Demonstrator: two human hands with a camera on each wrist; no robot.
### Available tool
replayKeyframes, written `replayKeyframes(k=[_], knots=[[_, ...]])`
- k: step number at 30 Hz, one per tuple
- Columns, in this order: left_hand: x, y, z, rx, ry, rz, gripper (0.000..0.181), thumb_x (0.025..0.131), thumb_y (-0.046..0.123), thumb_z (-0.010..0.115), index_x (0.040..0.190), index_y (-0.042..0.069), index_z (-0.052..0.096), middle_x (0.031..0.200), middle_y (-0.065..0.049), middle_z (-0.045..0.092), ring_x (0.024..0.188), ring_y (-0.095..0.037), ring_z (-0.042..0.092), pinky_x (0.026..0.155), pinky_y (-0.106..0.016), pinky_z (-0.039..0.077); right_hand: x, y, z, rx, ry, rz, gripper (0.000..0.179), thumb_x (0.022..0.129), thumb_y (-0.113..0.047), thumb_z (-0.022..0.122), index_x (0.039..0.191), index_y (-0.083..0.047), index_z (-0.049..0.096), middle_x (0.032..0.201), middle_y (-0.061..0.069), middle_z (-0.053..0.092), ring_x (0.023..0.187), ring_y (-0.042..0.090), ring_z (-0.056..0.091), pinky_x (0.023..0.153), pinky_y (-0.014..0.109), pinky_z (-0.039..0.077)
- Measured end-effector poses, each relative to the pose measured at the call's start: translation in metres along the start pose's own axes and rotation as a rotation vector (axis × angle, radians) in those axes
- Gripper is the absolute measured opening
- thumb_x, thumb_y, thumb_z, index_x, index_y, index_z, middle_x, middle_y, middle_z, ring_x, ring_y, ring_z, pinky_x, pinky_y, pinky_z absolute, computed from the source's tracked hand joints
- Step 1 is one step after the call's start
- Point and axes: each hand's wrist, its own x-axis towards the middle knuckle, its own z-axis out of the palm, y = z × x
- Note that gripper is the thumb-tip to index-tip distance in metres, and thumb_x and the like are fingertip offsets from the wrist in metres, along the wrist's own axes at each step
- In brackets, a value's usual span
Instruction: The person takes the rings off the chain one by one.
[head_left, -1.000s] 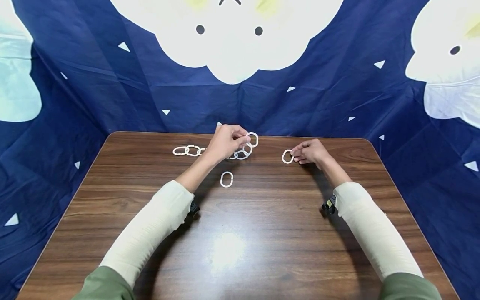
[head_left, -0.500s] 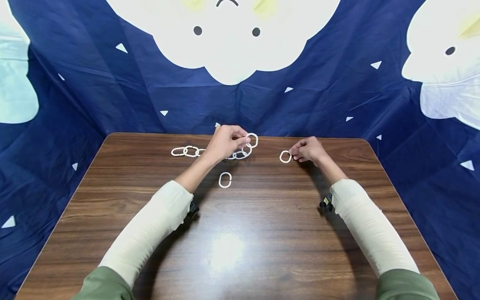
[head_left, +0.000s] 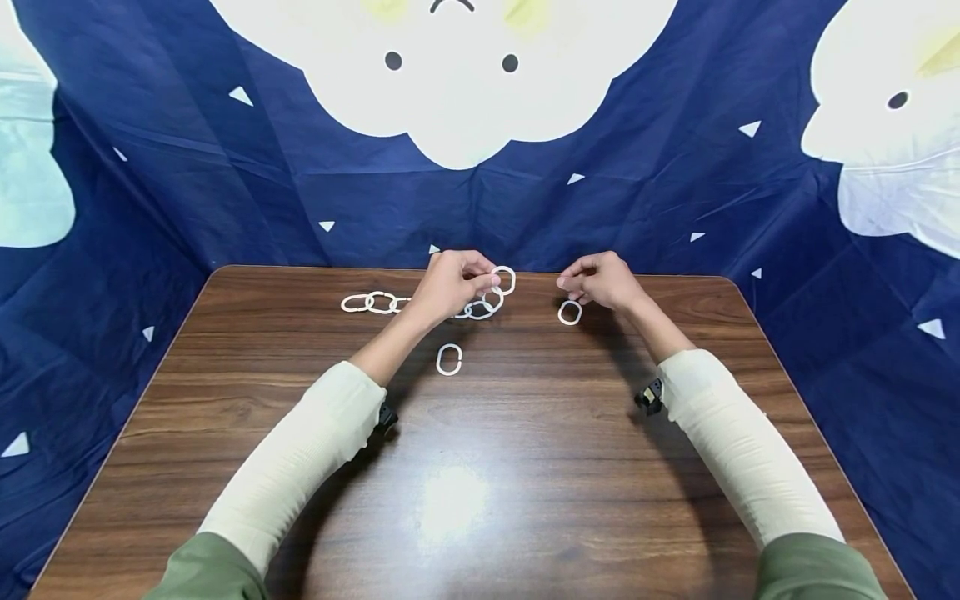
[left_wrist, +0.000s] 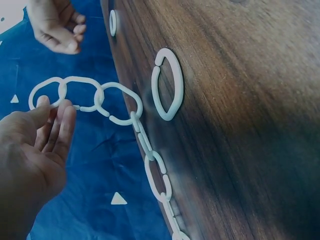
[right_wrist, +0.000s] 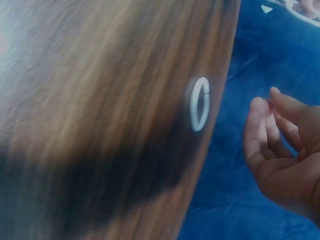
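Left hand [head_left: 447, 283] pinched the end link of a chain [left_wrist: 141, 134] between thumb and fingers. Chain: smooth white oval links, plastic-looking, each rounded in section; raised end lifted, remainder lying along the far table edge, partly hidden by the forearm. Right hand [head_left: 603, 281] held nothing, fingers loosely bent, thumb near fingertips, just above one loose link [right_wrist: 194, 107]. Second loose link [left_wrist: 155, 92], with a narrow slit, lay flat nearer the wearer. Table [head_left: 525, 433]: glossy, streaked brown woodgrain. Backdrop [head_left: 405, 200]: creased blue fabric.
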Motion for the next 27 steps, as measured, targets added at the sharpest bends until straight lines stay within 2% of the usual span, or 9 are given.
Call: replayKeyframes(k=[6, 11, 18, 23, 27], knots=[[-0.001, 0.000, 0.000, 0.010, 0.004, 0.004, 0.011, 0.101, 0.010, 0.086, 0.107, 0.001, 0.084, 0.096, -0.014, 0.086, 0.081, -0.019, 0.079, 0.071, -0.017, 0.061, -0.002, -0.023, 0.007, -0.015, -0.008, -0.088, 0.021, 0.103, -0.016, 0.085, 0.112, 0.003, 0.084, 0.082, 0.004, 0.083, 0.071, 0.009, 0.076, 0.063, 0.019, 0.061], [0.000, 0.000, 0.000, 0.016, 0.003, 0.008, 0.011, 0.101, 0.011, 0.086, 0.107, 0.002, 0.084, 0.096, -0.013, 0.086, 0.081, -0.018, 0.079, 0.071, -0.017, 0.060, -0.002, -0.042, 0.014, -0.016, -0.018, -0.165, 0.020, 0.103, -0.017, 0.085, 0.112, 0.001, 0.085, 0.085, 0.003, 0.084, 0.073, 0.007, 0.077, 0.066, 0.019, 0.062], [0.001, 0.000, -0.001, 0.041, 0.001, 0.004, 0.012, 0.101, 0.012, 0.086, 0.109, 0.003, 0.085, 0.100, -0.012, 0.087, 0.083, -0.016, 0.079, 0.073, -0.018, 0.060, -0.003, -0.062, 0.023, 0.009, -0.027, -0.224, 0.017, 0.101, -0.017, 0.087, 0.112, -0.004, 0.086, 0.098, 0.007, 0.086, 0.091, 0.031, 0.083, 0.077, 0.030, 0.069], [0.001, 0.001, -0.001, 0.038, -0.004, 0.004, 0.012, 0.102, 0.012, 0.085, 0.109, 0.003, 0.085, 0.099, -0.012, 0.087, 0.084, -0.015, 0.077, 0.073, -0.019, 0.060, -0.002, -0.067, 0.030, 0.057, -0.057, -0.218, 0.023, 0.100, -0.013, 0.088, 0.119, -0.001, 0.085, 0.106, 0.007, 0.088, 0.093, 0.018, 0.082, 0.084, 0.031, 0.070], [0.002, 0.001, -0.001, 0.022, 0.000, 0.007, 0.012, 0.103, 0.011, 0.084, 0.109, 0.001, 0.084, 0.096, -0.015, 0.086, 0.082, -0.019, 0.078, 0.071, -0.018, 0.060, 0.001, -0.064, 0.034, 0.147, -0.095, -0.200, 0.026, 0.101, -0.005, 0.085, 0.124, 0.006, 0.082, 0.112, 0.015, 0.087, 0.090, 0.007, 0.080, 0.091, 0.034, 0.070]])
